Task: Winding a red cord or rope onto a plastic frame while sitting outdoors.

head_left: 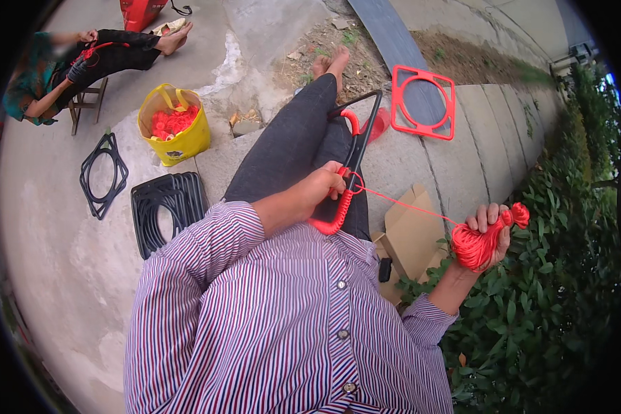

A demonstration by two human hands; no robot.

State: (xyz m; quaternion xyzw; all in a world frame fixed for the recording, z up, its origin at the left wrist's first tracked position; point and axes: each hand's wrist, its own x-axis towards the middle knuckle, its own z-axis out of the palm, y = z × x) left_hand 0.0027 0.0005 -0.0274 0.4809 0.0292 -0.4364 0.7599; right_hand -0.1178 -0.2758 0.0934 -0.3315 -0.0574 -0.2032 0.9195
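My left hand [317, 190] is closed around the edge of a black frame [374, 114], which is held tilted over my lap. Red cord wrapping [341, 212] covers the part of its rim nearest my body and part of its inner ring; the rest is bare black. From the frame beside my left fingers, a taut strand of red cord [408, 205] runs to the right. It leads to a red cord hank [473, 247], gripped in my right hand [491, 215] out to the side, above the shrubs. The frame's lower side is partly hidden by my left hand.
A red frame [448, 110] with a round opening lies at the front right. To the left are a yellow bag [186, 149] of red cord, a stack of black frames [145, 224] and a single black frame [121, 171]. Cardboard [412, 224] and shrubs [524, 303] are on the right; another person [41, 103] sits far left, handling red cord.
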